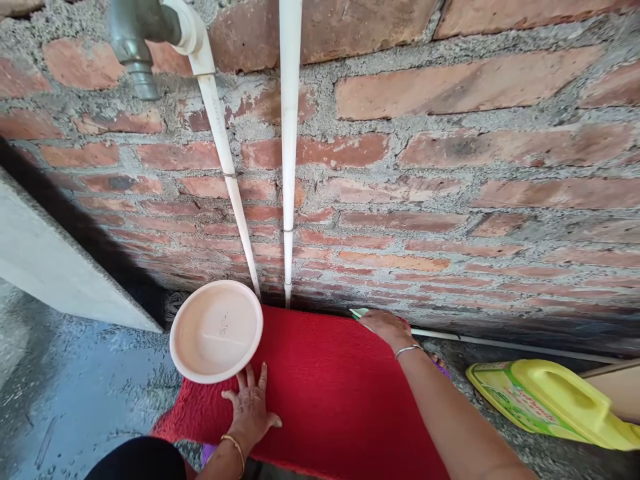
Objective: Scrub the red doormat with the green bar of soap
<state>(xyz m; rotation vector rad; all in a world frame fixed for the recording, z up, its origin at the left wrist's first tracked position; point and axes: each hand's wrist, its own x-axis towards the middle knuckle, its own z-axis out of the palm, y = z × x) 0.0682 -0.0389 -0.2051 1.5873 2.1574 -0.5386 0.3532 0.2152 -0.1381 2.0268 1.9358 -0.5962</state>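
A wet-looking red mat (pixel 340 380) lies spread out below the wall. My left hand (pixel 250 407) rests flat on it with the fingers spread, its fingertips close to the rim of a pale pink basin (pixel 217 331). The basin sits at the mat's left end and has a few dark specks in its bottom. At the mat's far right edge, my right hand (pixel 383 325) is closed around a small white-and-green object (pixel 359 313). Only one end of that object shows past my fingers, so its kind is unclear.
A brick wall (pixel 430 153) rises behind the mat, with two white pipes (pixel 289 167) and a tap (pixel 143 57). A yellow jug (pixel 545 400) lies on its side at right. A grey slab (pixel 60 260) leans at left above wet floor (pixel 105 380).
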